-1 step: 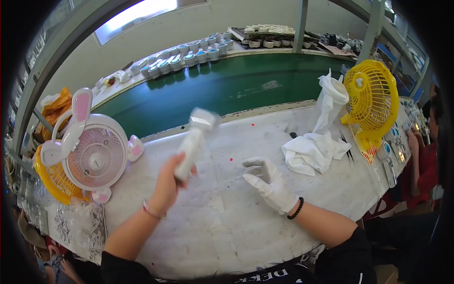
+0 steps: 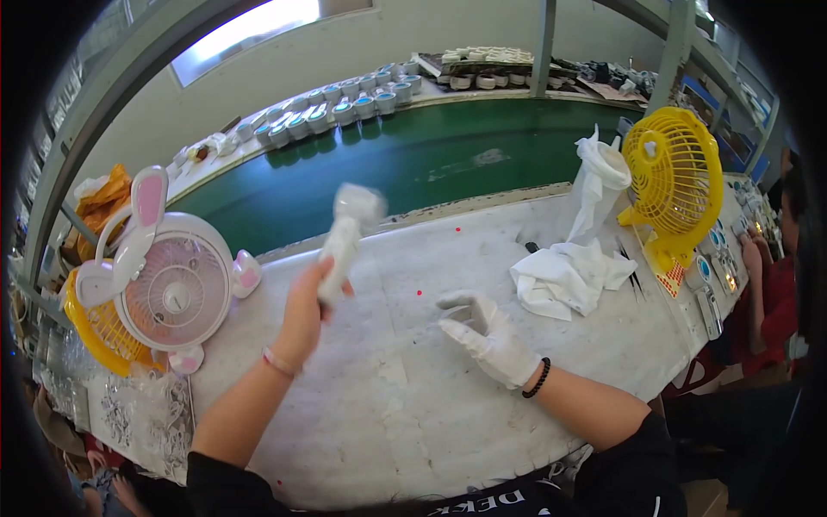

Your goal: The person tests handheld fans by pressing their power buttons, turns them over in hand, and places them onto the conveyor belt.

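Held up over the bench (image 2: 379,405) is a white handheld device (image 2: 343,243) with a straight handle and a wider head, blurred by motion. My bare left hand (image 2: 303,314) is closed round the lower end of its handle, head end up and away from me. My right hand (image 2: 484,336), in a white glove, hovers apart from the device with its thumb and fingers curved and spread, holding nothing. Nearest to it lies a crumpled white cloth (image 2: 568,280).
A white rabbit-eared fan (image 2: 177,289) stands at left, partly covering a yellow one (image 2: 95,323). At right are another yellow fan (image 2: 672,172), tweezers (image 2: 633,271) and a co-worker's hand (image 2: 751,246). Behind runs a green belt (image 2: 405,159); several blue-faced devices (image 2: 343,112) line its far side.
My left hand and the device have shifted slightly left and away from me, the device's head blurring more. My right hand keeps practically the same pose.
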